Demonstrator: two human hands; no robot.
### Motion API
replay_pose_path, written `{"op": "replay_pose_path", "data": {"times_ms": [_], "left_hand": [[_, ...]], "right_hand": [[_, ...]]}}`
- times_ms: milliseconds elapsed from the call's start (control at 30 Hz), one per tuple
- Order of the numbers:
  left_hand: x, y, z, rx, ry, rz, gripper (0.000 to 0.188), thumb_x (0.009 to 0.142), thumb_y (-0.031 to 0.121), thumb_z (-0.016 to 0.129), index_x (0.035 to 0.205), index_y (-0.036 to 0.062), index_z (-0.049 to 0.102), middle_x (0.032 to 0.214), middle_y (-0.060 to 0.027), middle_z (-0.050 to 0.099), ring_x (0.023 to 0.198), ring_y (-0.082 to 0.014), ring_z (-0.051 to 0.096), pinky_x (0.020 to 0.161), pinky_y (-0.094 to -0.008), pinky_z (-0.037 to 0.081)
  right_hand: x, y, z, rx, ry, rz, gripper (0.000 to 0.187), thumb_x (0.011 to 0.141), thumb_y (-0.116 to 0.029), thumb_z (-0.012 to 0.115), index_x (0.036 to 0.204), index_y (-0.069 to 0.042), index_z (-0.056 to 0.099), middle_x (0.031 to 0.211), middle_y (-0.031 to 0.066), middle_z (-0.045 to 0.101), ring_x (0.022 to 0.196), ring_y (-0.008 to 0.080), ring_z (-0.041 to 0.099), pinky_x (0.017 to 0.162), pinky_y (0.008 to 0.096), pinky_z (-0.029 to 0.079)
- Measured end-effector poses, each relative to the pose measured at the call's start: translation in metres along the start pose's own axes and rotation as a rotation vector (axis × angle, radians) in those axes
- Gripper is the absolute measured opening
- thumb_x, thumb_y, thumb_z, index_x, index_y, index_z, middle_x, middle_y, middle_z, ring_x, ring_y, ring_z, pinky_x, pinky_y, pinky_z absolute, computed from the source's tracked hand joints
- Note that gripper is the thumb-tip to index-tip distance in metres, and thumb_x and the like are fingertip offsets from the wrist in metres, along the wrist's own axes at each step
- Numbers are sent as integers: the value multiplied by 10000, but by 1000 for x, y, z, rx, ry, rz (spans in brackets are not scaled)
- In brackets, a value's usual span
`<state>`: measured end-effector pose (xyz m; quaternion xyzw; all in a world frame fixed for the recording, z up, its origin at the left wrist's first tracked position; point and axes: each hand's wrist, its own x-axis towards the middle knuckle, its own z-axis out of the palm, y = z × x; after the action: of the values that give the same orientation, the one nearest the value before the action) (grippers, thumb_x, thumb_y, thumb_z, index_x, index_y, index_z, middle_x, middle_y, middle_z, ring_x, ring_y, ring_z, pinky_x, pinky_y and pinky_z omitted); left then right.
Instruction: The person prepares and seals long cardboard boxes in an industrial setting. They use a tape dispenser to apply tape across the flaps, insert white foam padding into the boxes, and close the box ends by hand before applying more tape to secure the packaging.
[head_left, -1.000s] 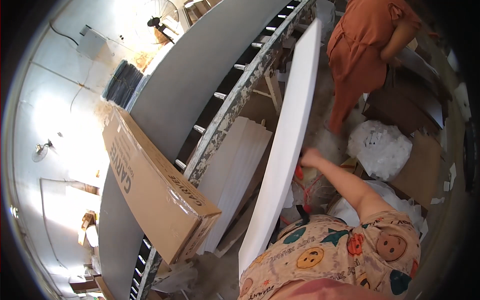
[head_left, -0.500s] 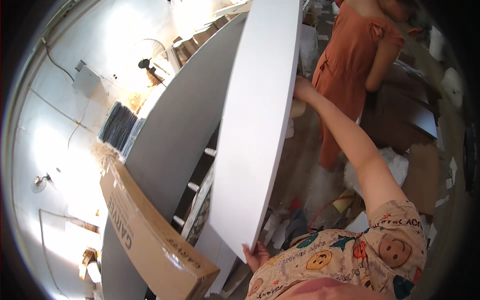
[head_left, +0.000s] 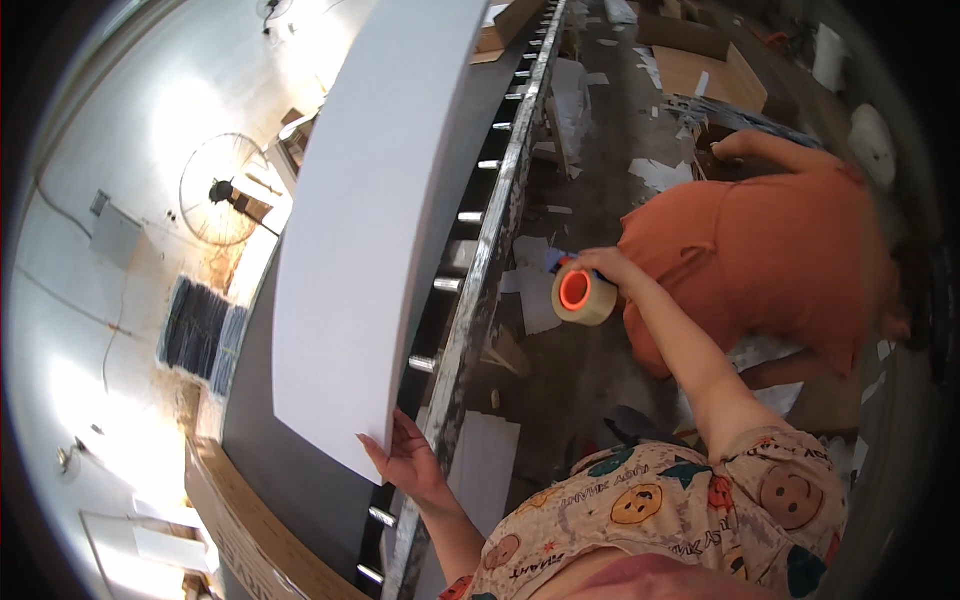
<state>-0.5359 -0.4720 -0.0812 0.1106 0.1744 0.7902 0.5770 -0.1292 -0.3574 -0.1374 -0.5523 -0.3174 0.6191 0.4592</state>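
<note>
White panel in left hand, tape roll in right

The left hand grasps the lower corner of the white panel, thumb upon its face. The right hand is closed around the holder of the tape roll, which has an orange core. From the picture's centre, the panel is at 10 o'clock, over the grey conveyor. A cardboard box lies at 8 o'clock, a fan at 10, and a co-worker in orange bends at 3.

White panel: long, extending away | tape roll (orange core): apart, panel's right
</note>
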Motion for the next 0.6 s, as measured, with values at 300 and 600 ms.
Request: {"op": "replay_pose_path", "data": {"times_ms": [300, 600], "left_hand": [[207, -152, 148, 146, -29, 115, 381, 956, 243, 549, 1210, -37, 502, 1130, -177, 602, 1076, -268, 589, 1003, -387, 491], [404, -325, 293, 219, -255, 62, 412, 961, 257, 537, 1237, -37, 451, 1169, -177, 553, 1116, -263, 563, 1019, -371, 483]], "right_hand": [[75, -39, -63, -145, 195, -216, 662, 701, -356, 764, 1252, -36, 585, 1128, 141, 644, 999, 178, 616, 850, 304, 487], [116, -146, -129, 269, 365, -263, 655, 706, -252, 749, 1279, -12, 543, 1065, 113, 630, 941, 162, 596, 842, 271, 469]]}}
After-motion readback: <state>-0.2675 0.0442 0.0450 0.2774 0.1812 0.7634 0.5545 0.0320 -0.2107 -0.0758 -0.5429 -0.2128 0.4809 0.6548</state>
